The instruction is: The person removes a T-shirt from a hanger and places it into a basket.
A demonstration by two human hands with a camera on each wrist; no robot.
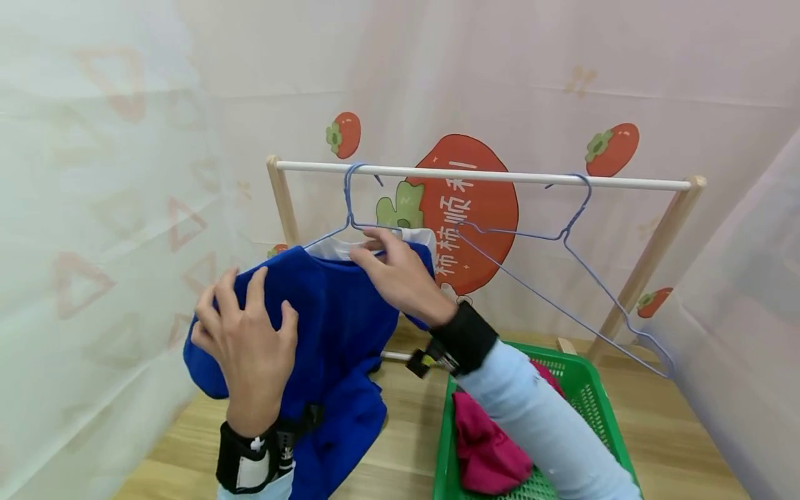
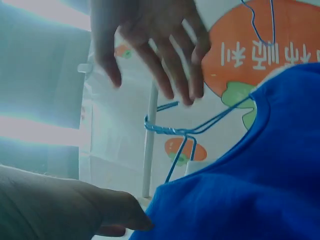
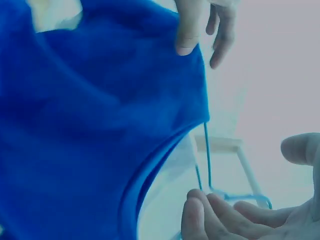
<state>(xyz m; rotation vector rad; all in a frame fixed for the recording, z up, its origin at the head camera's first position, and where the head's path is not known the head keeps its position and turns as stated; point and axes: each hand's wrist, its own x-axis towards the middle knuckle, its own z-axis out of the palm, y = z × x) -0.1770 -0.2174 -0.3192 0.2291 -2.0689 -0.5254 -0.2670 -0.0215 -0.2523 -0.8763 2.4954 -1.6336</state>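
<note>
"Bright-blue cloth garment point(image 1: 337, 305): where is it exactly?"

"On the left part of the rack, with its shoulders about a thin blue wire hanger point(image 1: 348, 205), whose wires run into the neckline. The hook loops over a slim white rod point(image 1: 487, 175) held by pale wooden posts."

"And the left hand point(image 1: 253, 347)?"

"At the garment's left shoulder, fingers bent and spread wide, thumb well apart from them. The thumb touches the cloth; I can't tell how firmly the fingertips press."

"The right hand point(image 1: 406, 278)?"

"Just at the neckline, near the hanger's wires, with a wide gap between thumb and fingers and nothing gripped. Whether it touches the cloth, I can't tell."

"What else is there?"

"A second blue wire hanger point(image 1: 565, 236) farther right on the rod. Below it, a green plastic basket point(image 1: 603, 389) with perforated walls holds crumpled magenta cloth point(image 1: 490, 444)."
</note>
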